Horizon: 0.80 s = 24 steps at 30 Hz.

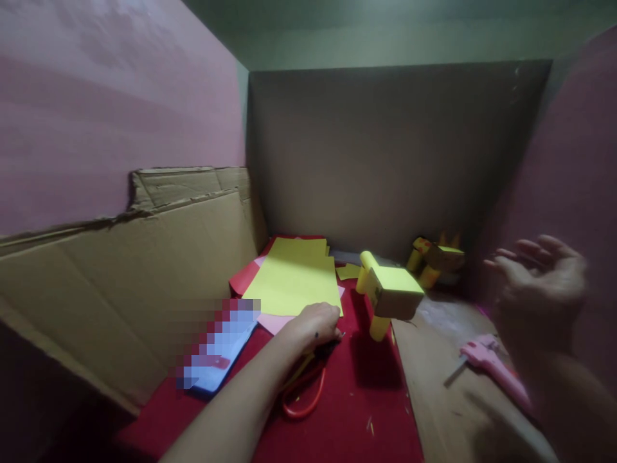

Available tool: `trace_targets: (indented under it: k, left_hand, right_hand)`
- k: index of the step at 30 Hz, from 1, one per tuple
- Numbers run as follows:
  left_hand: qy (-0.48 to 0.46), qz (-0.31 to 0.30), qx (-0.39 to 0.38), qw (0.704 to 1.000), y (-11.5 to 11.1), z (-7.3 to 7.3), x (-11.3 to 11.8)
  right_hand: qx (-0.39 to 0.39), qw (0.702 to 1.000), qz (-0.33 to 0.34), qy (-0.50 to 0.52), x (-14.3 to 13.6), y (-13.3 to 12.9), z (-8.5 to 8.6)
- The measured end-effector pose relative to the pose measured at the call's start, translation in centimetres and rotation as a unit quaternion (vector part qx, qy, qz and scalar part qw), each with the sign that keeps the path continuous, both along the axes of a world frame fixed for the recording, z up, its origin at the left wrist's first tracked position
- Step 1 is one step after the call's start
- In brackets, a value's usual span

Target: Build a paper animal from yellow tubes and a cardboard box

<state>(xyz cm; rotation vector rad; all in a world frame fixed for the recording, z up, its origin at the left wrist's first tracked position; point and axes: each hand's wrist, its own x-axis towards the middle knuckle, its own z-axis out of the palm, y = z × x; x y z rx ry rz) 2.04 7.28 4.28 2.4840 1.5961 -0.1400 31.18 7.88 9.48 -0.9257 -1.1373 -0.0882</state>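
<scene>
My left hand [318, 321] reaches across the red surface at the near edge of the yellow sheets, its fingers curled down. What those fingers hold, if anything, is hidden. Just below it lies a red-orange loop [315, 395], apparently a scissors handle, beside a dark part; my forearm covers some of it. To the right of that hand stands a small cardboard box figure [395, 302] with a yellow top and yellow paper tubes. My right hand [544, 276] is raised at the right, fingers apart and holding nothing. Below it, a pink glue gun [496, 370] rests on cardboard.
Yellow paper sheets [294, 276] lie over pink and red sheets. A phone [222, 354] is at the left, near a tall cardboard panel [193, 251]. Behind, at the right, stands another yellow figure [441, 257] with spots. Pink walls flank the red surface [357, 418].
</scene>
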Motion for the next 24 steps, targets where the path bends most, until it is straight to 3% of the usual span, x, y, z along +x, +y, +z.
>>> trace_targets:
  k: [2, 6, 9, 15, 18, 24]
  left_hand:
    - [-0.001, 0.002, 0.003, 1.0, -0.1, 0.0, 0.1]
    - [-0.004, 0.007, 0.0, 1.0, -0.2, 0.0, 0.2]
    - [-0.006, 0.009, -0.001, 1.0, -0.3, 0.0, 0.3]
    - [-0.024, -0.002, -0.002, 1.0, -0.1, -0.5, 0.4]
    - [-0.036, -0.008, -0.003, 0.999, 0.2, -0.8, 0.5]
    - [-0.058, -0.023, -0.003, 0.998, 0.4, -1.0, 0.4]
  right_hand:
    - [-0.023, 0.997, 0.049, 0.062, -3.7, -4.0, -0.9]
    - [-0.058, 0.988, 0.11, -0.089, -8.4, -8.1, -5.1]
    - [-0.017, 0.967, 0.126, -0.221, -9.4, -8.4, -7.4]
    - [-0.012, 0.951, 0.136, -0.277, -10.7, -8.4, -8.0]
    - [-0.052, 0.943, 0.149, -0.294, -11.1, -8.5, -9.0]
    - [-0.146, 0.908, 0.239, -0.312, -11.0, -8.9, -11.3]
